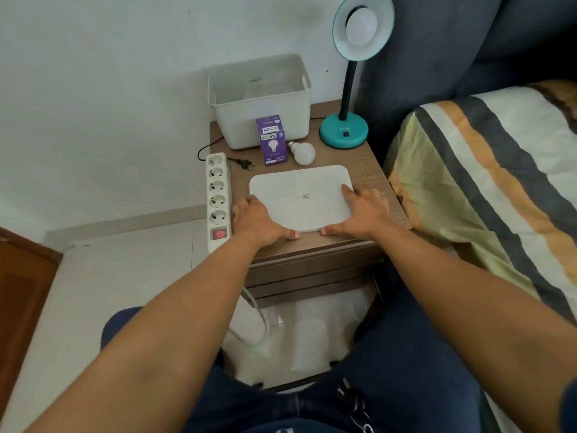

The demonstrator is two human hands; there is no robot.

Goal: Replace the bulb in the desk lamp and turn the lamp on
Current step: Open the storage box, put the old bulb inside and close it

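While both hands rest on a flat white square pad [301,198] at the front of the small wooden bench [368,170], neither one is on the lamp or either bulb. The left hand [259,220] lies over the pad's left edge, its fingers [242,207] spread flat and its thumb along the near edge. The right hand [365,210] lies over the right edge in the same manner, fingers [348,190] extended on the pad's top and thumb at the near edge. Whether the hands grip the pad or only press on it cannot be told.

The teal desk lamp [343,132] stands at the back right corner of the bench, its black neck rising to a shade turned toward the camera with a white bulb [362,25] seated inside. A loose white bulb [304,153] lies on its side behind the pad, just beside a purple bulb box [271,142] standing upright. Behind the box sits a white plastic bin [259,101]. A black plug [245,164] lies unplugged on the bench, near a white power strip [217,198] along the left edge with a red switch at its near end. A striped bed [487,189] is to the right.
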